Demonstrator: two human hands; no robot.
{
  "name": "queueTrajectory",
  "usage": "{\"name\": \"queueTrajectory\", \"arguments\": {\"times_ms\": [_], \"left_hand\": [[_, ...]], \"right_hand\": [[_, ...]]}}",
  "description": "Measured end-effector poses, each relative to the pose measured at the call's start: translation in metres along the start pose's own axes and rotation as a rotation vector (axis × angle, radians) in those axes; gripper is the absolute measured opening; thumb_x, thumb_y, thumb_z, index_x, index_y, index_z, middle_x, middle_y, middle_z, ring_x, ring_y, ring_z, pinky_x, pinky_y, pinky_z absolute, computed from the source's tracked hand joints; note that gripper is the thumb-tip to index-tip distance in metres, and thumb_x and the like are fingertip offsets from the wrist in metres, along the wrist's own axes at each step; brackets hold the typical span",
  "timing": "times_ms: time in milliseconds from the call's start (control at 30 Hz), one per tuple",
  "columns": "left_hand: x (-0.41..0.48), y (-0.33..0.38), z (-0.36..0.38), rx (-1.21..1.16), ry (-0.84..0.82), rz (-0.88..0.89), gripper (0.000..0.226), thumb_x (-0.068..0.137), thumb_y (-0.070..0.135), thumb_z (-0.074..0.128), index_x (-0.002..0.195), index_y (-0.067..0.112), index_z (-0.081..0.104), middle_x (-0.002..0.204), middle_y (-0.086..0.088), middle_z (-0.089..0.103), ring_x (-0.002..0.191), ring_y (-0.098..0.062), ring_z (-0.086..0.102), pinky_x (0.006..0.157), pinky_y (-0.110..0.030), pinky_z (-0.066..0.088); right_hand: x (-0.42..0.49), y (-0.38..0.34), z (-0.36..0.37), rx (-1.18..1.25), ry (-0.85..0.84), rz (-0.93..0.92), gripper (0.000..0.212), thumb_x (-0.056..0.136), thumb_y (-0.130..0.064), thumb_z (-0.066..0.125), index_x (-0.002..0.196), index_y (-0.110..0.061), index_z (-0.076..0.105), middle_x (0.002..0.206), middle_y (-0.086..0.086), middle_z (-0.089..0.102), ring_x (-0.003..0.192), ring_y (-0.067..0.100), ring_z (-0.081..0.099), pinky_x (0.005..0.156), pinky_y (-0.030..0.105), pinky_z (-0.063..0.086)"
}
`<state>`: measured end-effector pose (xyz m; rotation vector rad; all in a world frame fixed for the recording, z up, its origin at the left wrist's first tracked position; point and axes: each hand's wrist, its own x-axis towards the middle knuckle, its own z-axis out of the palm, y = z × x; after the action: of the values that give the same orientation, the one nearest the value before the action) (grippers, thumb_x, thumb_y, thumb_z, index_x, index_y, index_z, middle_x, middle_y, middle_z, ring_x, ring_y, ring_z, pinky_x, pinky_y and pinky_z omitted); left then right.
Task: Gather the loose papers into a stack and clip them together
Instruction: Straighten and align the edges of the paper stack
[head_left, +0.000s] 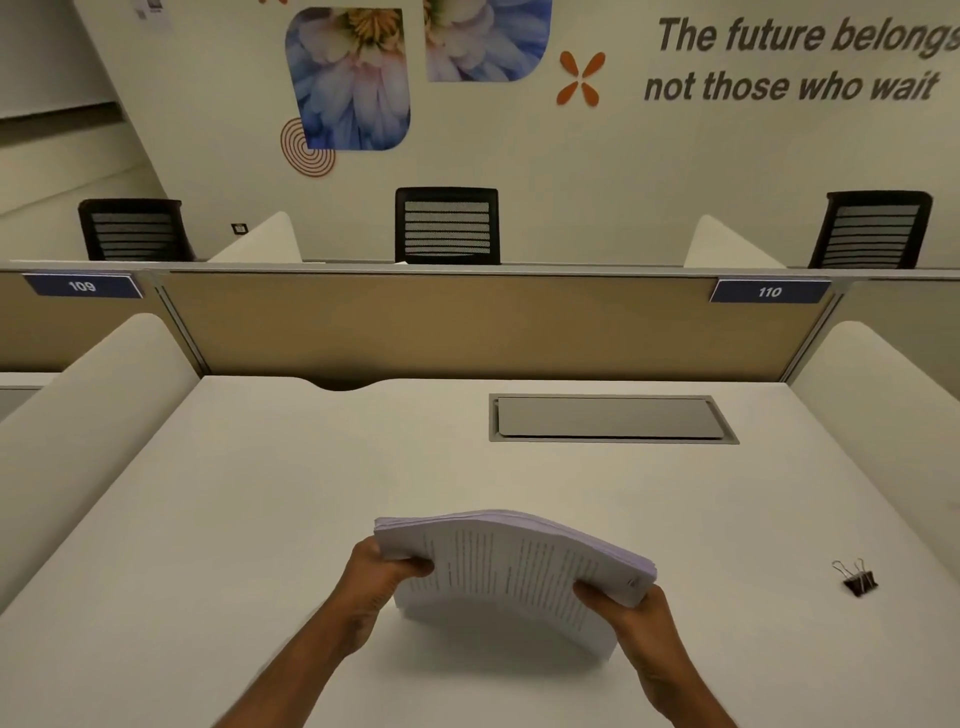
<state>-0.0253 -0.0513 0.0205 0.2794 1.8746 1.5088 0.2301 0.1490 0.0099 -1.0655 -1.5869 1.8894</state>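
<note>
On the white surface, near its front edge, the stack of papers is held by both hands. It stands on its lower edge, which seems to touch the surface, and the printed side faces the person. The top of the stack bends backward in a curve, so the sheet edges show as thin lines along the upper side. The left hand has its grip closed on the left edge of the stack, with the thumb on the front page. The right hand has its grip closed on the right edge in the same way, thumb in front and fingers behind. A black binder clip lies on the surface well apart to the right of the stack, with its wire handles standing up. Farther back, a grey cable cover sits flush in the surface, just before the beige partition.
</note>
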Motion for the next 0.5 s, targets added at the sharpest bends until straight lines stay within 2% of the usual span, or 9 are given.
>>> {"name": "queueTrajectory", "arguments": {"times_ms": [133, 300, 400, 500], "left_hand": [[-0.003, -0.008, 0.004, 0.049, -0.052, -0.034, 0.046, 0.076, -0.009, 0.081, 0.102, 0.027, 0.076, 0.093, 0.01, 0.084, 0.107, -0.021, 0.07, 0.081, -0.027, 0.055], [-0.005, -0.008, 0.003, 0.076, -0.067, -0.052, 0.042, 0.079, -0.005, 0.083, 0.102, 0.029, 0.076, 0.094, 0.012, 0.084, 0.107, -0.019, 0.07, 0.08, -0.026, 0.055], [-0.006, 0.004, 0.002, 0.111, -0.086, -0.049, 0.029, 0.082, 0.004, 0.083, 0.103, 0.023, 0.078, 0.093, 0.011, 0.084, 0.104, -0.023, 0.073, 0.076, -0.026, 0.057], [-0.008, 0.024, -0.003, 0.13, -0.119, -0.011, 0.026, 0.087, 0.019, 0.082, 0.112, 0.016, 0.078, 0.102, 0.001, 0.084, 0.097, -0.026, 0.079, 0.074, -0.033, 0.063]], "right_hand": [[-0.003, 0.002, -0.001, -0.021, -0.004, 0.023, 0.036, 0.082, -0.009, 0.086, 0.11, -0.03, 0.078, 0.101, -0.006, 0.083, 0.104, 0.021, 0.074, 0.082, 0.034, 0.061], [-0.006, -0.001, 0.001, -0.054, -0.012, 0.039, 0.034, 0.083, -0.01, 0.085, 0.11, -0.031, 0.077, 0.102, -0.008, 0.083, 0.101, 0.017, 0.074, 0.081, 0.032, 0.061], [-0.009, -0.007, 0.002, -0.073, -0.014, 0.062, 0.024, 0.088, -0.015, 0.081, 0.111, -0.02, 0.078, 0.096, -0.007, 0.084, 0.088, 0.018, 0.079, 0.072, 0.03, 0.064], [-0.012, -0.021, -0.002, -0.056, -0.034, 0.072, 0.023, 0.09, -0.019, 0.079, 0.111, -0.009, 0.077, 0.096, 0.008, 0.084, 0.084, 0.028, 0.082, 0.073, 0.044, 0.068]]}}
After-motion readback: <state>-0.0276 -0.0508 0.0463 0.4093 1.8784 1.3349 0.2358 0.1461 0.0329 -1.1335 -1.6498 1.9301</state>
